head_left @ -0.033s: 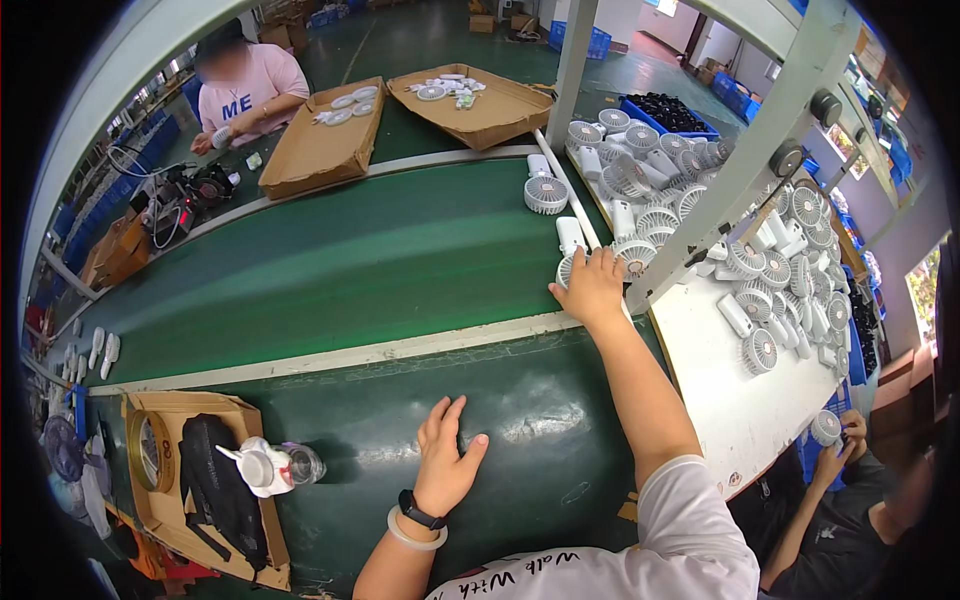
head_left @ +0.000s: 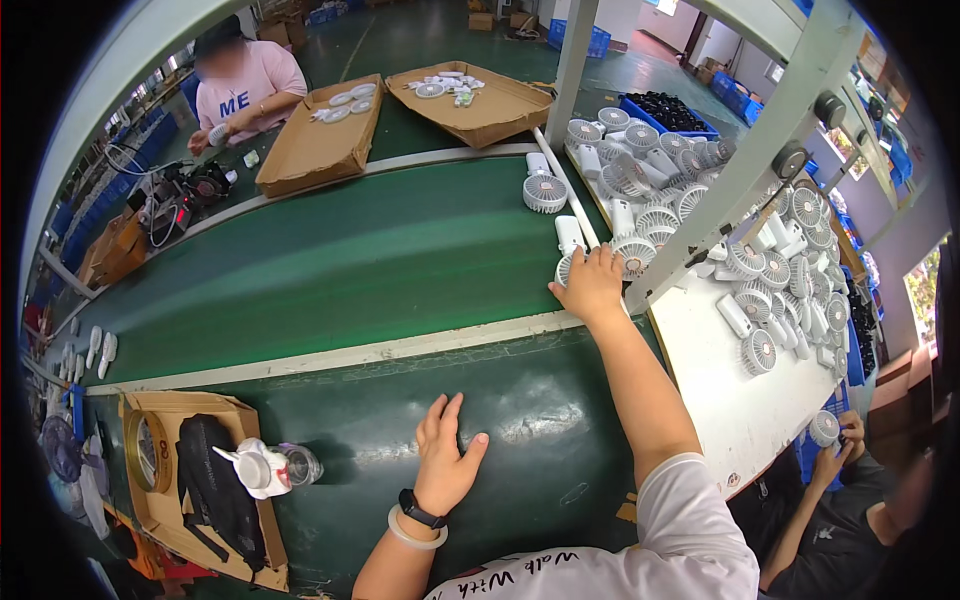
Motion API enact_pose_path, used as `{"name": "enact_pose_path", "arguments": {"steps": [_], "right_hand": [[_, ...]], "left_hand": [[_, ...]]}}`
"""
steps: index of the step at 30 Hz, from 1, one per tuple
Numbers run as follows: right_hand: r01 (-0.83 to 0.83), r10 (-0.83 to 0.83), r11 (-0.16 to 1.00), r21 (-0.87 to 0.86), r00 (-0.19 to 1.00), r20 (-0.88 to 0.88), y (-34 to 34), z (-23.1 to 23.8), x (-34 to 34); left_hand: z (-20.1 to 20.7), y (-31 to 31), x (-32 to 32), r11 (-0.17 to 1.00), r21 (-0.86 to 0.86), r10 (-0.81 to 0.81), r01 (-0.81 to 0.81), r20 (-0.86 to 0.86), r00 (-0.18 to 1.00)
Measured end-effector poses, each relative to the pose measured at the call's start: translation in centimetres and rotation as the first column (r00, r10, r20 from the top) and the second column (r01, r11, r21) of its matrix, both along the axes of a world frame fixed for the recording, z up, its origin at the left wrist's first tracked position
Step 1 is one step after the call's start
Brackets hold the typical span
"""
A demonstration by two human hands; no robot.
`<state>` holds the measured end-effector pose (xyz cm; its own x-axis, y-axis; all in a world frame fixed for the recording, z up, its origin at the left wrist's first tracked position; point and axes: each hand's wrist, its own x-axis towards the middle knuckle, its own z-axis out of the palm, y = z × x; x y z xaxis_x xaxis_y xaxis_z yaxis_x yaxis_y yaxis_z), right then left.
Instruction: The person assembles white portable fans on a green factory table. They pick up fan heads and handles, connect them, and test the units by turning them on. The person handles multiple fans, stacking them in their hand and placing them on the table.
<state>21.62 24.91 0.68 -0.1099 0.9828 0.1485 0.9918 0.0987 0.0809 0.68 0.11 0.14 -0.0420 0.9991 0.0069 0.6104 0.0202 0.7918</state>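
Observation:
My right hand (head_left: 592, 285) reaches to the right end of the green belt (head_left: 370, 240). Its fingers and thumb are closed over the round head of a white handheld fan (head_left: 569, 234), hiding much of that head; the handle points away from me. Just beyond it, a second white fan (head_left: 545, 193) lies on the belt, apart from my hand. My left hand (head_left: 448, 455) is open and holds nothing, thumb spread from the fingers, above the dark green tabletop (head_left: 520, 480). A large pile of white fans (head_left: 770, 265) covers much of the white table on the right.
A pale rail (head_left: 340, 352) runs along the belt's near side. A white post (head_left: 745, 165) rises between belt and fan pile. Lower left, a cardboard tray (head_left: 270, 530) holds a black bag and tape roll, beside a bottle (head_left: 300, 464). Co-workers sit far left and lower right.
The co-worker at the far left has shifted a hand slightly, and a small white object now shows in it. My own hands stay in place.

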Motion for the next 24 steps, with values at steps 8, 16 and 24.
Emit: {"name": "enact_pose_path", "arguments": {"steps": [8, 16, 24], "right_hand": [[-0.159, 0.155, 0.987, -0.019, 0.976, -0.151, -0.6, 0.3, -0.9], [-0.927, 0.213, 0.028, -0.373, 0.37, -0.904, -4.0, 4.8, -1.5], [-0.873, 0.077, -0.328, -0.361, 0.356, -0.931, 0.3, 3.2, -4.7]], "left_hand": [[-1.5, 0.7, 1.2, 0.982, 0.136, 0.144, -0.133, -0.08, 0.986], [-2.4, 1.4, 0.9, 0.888, 0.427, 0.25, -0.174, -0.131, 0.959], [-4.0, 1.4, 1.5, 0.931, 0.358, 0.123, -0.075, -0.113, 0.986]]}}
